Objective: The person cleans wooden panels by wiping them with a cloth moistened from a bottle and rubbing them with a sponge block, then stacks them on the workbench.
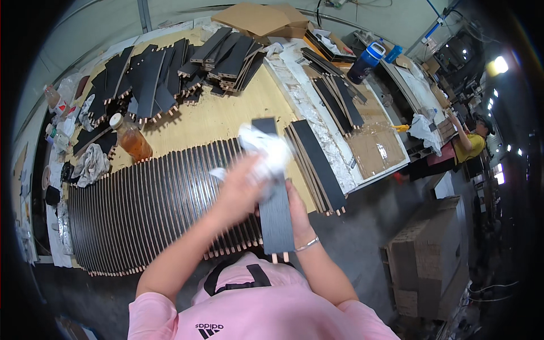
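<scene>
My right hand [299, 214] grips a dark board [276, 224] by its edge, upright in front of me. Two light wooden dowels stick out of the board's near end. Pressed against its upper part is a white cloth [271, 150], bunched in my left hand [243, 184]; both are smeared by motion. Just left of the board, a long row of similar dark boards [153, 207] stands on edge, packed side by side with dowel ends toward me. A few more boards [320, 164] lean together to the right.
Loose piles of dark boards [150, 79] cover the table's far side. A bottle of amber liquid [133, 139] and a grey rag [92, 165] stand by the row. Right are a blue bottle [365, 63], cardboard [374, 136] and a large carton [428, 260]. A person [467, 144] works beyond.
</scene>
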The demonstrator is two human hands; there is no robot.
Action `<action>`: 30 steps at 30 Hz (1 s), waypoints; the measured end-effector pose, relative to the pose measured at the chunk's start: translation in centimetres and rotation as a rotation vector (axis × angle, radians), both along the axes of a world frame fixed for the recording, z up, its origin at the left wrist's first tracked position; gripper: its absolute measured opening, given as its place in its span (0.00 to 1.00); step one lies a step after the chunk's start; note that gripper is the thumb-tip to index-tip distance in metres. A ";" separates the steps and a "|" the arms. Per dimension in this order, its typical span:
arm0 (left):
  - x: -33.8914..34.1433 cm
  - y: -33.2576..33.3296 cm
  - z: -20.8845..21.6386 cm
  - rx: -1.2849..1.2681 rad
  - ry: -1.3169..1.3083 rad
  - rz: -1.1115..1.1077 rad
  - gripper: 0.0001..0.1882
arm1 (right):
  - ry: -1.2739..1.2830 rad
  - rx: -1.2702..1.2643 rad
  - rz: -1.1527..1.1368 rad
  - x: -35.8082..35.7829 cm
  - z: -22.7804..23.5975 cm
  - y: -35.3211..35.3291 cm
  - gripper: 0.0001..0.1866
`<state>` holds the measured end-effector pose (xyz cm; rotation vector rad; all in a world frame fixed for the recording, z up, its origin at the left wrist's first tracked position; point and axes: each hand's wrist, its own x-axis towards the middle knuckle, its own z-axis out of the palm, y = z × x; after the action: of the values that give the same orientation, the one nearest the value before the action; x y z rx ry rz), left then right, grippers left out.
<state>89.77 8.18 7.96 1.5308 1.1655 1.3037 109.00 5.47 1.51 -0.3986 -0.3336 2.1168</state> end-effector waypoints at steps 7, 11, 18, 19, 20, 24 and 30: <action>-6.5 -10.8 -4.0 0.128 0.303 -0.487 0.15 | -0.398 0.043 -0.296 1.9 4.7 1.9 0.33; -8.6 -6.9 -0.3 0.062 0.195 0.067 0.20 | -0.381 0.039 -0.267 2.0 4.8 2.2 0.32; -2.7 -2.8 1.0 0.576 0.579 -0.272 0.29 | -0.241 -0.095 -0.129 -2.3 3.5 0.5 0.27; -3.9 -0.6 -0.1 0.568 0.580 -0.145 0.30 | -0.287 -0.126 -0.144 -3.2 4.0 0.0 0.26; -5.6 1.6 -1.2 0.511 0.568 0.025 0.29 | -0.301 -0.023 -0.034 -2.4 2.4 -0.3 0.27; -6.9 0.9 0.8 0.456 0.510 0.164 0.27 | -0.260 0.016 -0.096 -1.9 3.1 0.2 0.35; -7.2 -2.4 -1.2 0.389 0.468 0.194 0.24 | -0.329 0.016 -0.356 -1.3 5.6 1.7 0.38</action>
<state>82.54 5.81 6.76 2.1322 1.4355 1.3999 107.70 7.21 7.10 -0.7430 -0.4327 1.6991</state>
